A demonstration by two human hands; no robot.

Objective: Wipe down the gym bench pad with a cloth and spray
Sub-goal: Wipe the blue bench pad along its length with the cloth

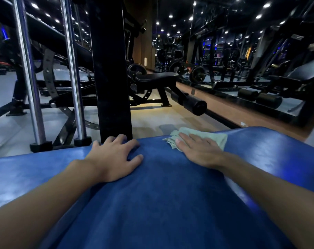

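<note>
Head view: I see my left hand (115, 155) resting on the blue pad (161, 194) near its far edge, grip wide and holding nothing, while my right hand (199, 151) lies flat, grip wide, pressing the pale green cloth (212, 138) onto the pad's far edge.

Bare left hand (115, 157), bare right hand (200, 151), bare forearms (44, 200)
</note>
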